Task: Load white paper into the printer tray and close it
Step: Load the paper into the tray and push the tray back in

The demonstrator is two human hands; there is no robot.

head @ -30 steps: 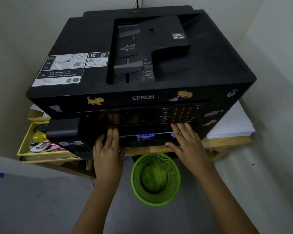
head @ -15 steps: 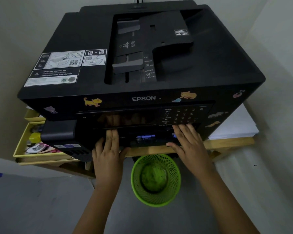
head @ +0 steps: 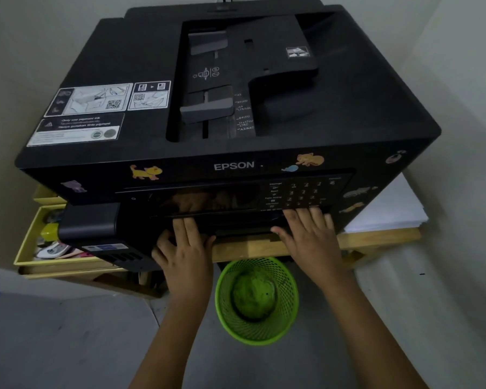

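A large black Epson printer (head: 230, 113) with animal stickers stands on a wooden table (head: 376, 237). My left hand (head: 184, 248) lies flat, fingers together, against the lower front of the printer where the paper tray (head: 242, 228) sits. My right hand (head: 310, 240) presses flat on the same front, just under the keypad (head: 303, 192). The tray's front looks pushed in, nearly flush with the printer body. No paper shows in the tray. A stack of white paper (head: 387, 206) rests on the table to the right of the printer.
A green mesh waste basket (head: 257, 300) stands on the floor between my forearms. Yellow trays (head: 31, 240) with small items sit left of the printer. Walls close in on the left, back and right.
Both hands have pushed forward against the tray front. The blue parts seen in the tray opening are now hidden, and the gap has closed.
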